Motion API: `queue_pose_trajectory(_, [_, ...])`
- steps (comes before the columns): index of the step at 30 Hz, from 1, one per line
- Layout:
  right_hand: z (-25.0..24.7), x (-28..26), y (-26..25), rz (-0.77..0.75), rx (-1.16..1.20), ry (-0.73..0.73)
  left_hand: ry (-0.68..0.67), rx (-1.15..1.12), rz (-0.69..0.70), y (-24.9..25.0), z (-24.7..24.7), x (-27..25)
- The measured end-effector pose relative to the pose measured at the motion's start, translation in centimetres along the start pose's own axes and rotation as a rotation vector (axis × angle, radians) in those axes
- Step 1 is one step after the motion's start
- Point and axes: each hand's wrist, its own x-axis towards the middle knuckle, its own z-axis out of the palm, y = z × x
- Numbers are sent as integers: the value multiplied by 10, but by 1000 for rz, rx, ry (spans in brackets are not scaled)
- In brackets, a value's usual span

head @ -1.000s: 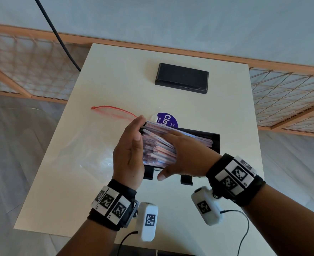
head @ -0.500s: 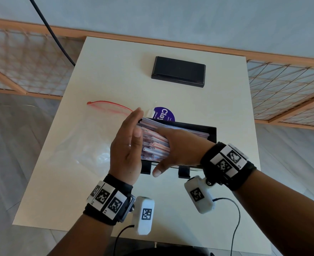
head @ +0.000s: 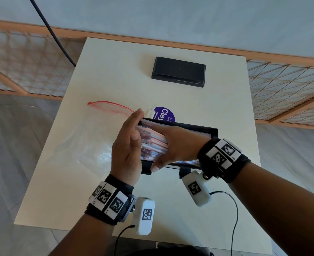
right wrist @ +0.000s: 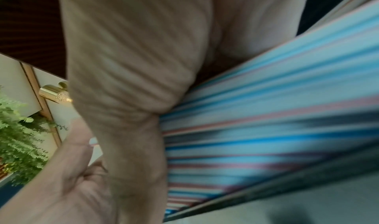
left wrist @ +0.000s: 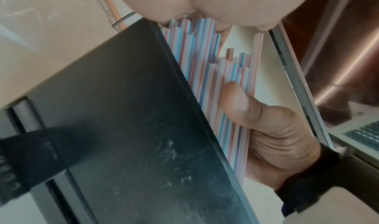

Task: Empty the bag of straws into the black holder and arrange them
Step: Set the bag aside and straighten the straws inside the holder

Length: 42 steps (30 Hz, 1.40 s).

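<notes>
The striped straws (head: 153, 145) lie as a stack in the black holder (head: 212, 131) near the front middle of the cream table (head: 104, 58), and both hands are on them. The right hand (head: 178, 145) lies flat over the top of the stack, fingers straight and spread across the straws, its thumb reaching down over the holder's near wall; from the left wrist view that thumb presses against the side of the straws (left wrist: 207, 85) just inside the holder (left wrist: 127, 122). The left hand (head: 128, 145) stands on edge at the left end of the stack, palm turned toward the right hand, fingers straight and together, flat against the straw tips; neither hand curls round anything. In the right wrist view the straws (right wrist: 266, 114) run out from under the palm, blurred, with the holder's dark rim along their lower edge. Just left of the left hand the clear zip bag (head: 89, 137) lies flat on the table, its red seal on the far side. Just beyond the hands, touching the holder's far wall, a purple round sticker (head: 166, 114) peeks out. Farther beyond, well apart, lies a black flat lid (head: 179, 72).
</notes>
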Motion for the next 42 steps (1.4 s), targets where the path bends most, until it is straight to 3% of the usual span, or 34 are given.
queue_pose_trajectory(11, [-13,0,-9,-42,-100,-26,-15,-70,-67,-1,0,-4])
queue_pose_trajectory(26, [-9,5,-9,6,-144,-48,-166,-125,-177,-8,-5,-3])
queue_pose_trajectory(42, [-18,8,-11,34,-121,-123,-195,-141,-166,-2,2,-5])
